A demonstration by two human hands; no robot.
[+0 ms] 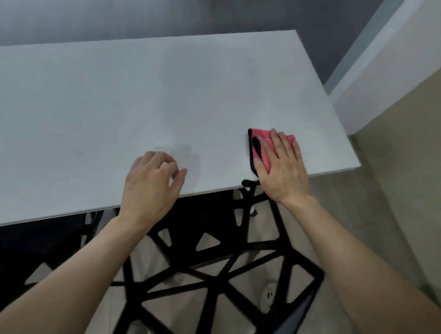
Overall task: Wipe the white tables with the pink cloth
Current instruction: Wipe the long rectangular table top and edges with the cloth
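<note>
Right hand (282,167) presses pink cloth (265,150) flat on white table (142,86); left hand (149,186) loosely curled.

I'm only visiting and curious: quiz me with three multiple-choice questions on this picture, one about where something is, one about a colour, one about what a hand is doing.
1. Where is the cloth?
A) near the table's right front corner
B) in a bucket
C) on a shelf

2. What colour is the cloth's edging?
A) white
B) black
C) green

3. What is the right hand doing?
A) lifting the cloth high
B) pressing flat on the cloth
C) staying far from it

Answers:
1 A, it lies on the table by that corner.
2 B, a black border rims the pink.
3 B, straight fingers lie on top.
</note>
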